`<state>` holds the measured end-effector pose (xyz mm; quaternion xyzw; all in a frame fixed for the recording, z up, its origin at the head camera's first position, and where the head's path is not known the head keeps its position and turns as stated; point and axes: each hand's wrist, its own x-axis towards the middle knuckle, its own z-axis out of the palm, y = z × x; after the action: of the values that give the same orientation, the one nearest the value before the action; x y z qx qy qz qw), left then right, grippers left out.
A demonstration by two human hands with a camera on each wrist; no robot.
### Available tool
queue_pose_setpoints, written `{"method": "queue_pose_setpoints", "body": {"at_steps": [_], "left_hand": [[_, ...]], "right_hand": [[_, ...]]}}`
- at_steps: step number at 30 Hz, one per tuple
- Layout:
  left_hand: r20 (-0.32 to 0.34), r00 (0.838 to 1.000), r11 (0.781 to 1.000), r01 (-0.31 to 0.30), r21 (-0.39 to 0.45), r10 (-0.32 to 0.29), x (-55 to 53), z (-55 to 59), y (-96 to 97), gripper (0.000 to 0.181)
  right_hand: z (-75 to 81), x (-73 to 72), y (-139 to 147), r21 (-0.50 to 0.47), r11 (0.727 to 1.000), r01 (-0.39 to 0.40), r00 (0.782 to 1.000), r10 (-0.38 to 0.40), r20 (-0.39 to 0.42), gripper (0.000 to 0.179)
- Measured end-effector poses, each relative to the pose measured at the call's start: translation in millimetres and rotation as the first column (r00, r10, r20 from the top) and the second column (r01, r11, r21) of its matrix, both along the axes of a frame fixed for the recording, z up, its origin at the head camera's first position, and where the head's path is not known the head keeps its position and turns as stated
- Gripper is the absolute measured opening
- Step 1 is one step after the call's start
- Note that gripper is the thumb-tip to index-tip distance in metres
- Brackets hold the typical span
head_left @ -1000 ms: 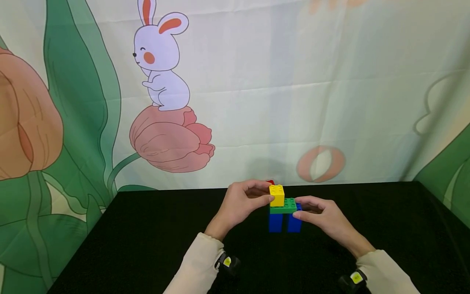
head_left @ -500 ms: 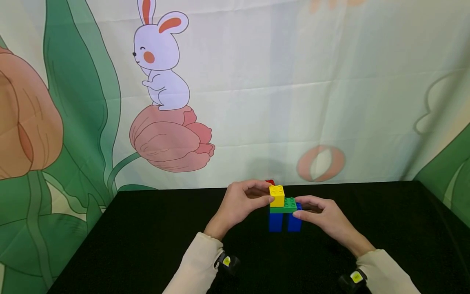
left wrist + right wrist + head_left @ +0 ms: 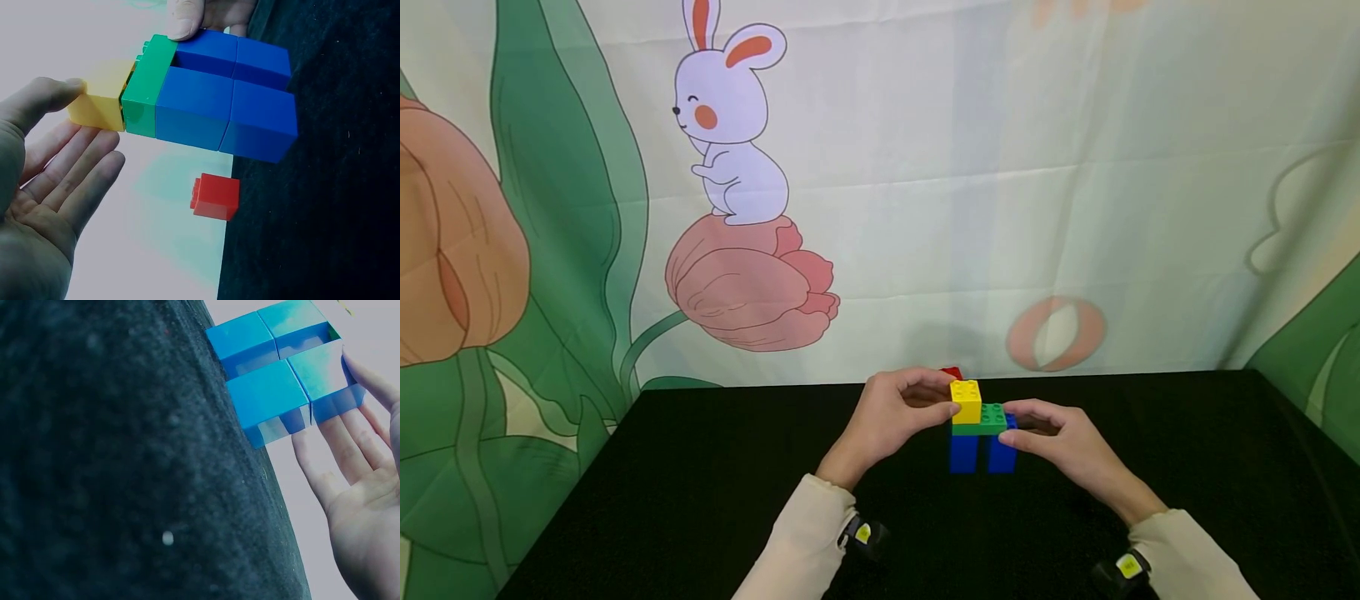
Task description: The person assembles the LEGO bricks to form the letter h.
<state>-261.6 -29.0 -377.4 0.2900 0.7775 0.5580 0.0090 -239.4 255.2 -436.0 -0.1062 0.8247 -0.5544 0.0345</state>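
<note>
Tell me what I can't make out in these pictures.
Head view: most of the red block, behind the left grip and the yellow block.
Head view: any markings on the wrist devices, too small to read.
Left wrist view: the rest of the right grip, cut off by the top edge.
Right wrist view: nearly all the green block, behind the blue blocks.

A person's two sleeved forearms (image 3: pixel 801 533) angle forward and inward. The left hand (image 3: pixel 895 412) sits slightly higher, thumb (image 3: pixel 50 97) and fingers (image 3: pixel 95 182) pinching; the right hand (image 3: pixel 1060 435) mirrors it, palms (image 3: pixel 39 231) turned toward each other.
</note>
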Motion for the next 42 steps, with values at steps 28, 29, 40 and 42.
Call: {"method": "queue_pose_setpoints", "body": {"at_steps": [28,29,40,42], "left_hand": [[-0.024,0.999,1.000,-0.024,-0.007,0.024,-0.9,-3.9,1.3,0.028],[-0.026,0.999,1.000,-0.025,-0.007,0.025,-0.9,-4.0,1.2,0.028],[-0.036,0.999,1.000,-0.026,-0.011,0.025,-0.3,-4.6,3.1,0.027],[-0.039,0.999,1.000,-0.024,-0.013,0.024,-0.1,-4.5,3.5,0.027]], "right_hand": [[-0.6,-1.6,-1.5,0.016,1.000,0.007,1.000,-0.007,-0.003,0.059],[-0.6,-1.6,-1.6,0.014,1.000,0.007,1.000,-0.007,-0.003,0.058],[0.4,-0.2,-1.1,0.010,1.000,0.002,1.000,-0.002,-0.009,0.058],[0.4,0.0,-0.6,0.008,1.000,0.001,1.000,-0.001,-0.008,0.058]]}}
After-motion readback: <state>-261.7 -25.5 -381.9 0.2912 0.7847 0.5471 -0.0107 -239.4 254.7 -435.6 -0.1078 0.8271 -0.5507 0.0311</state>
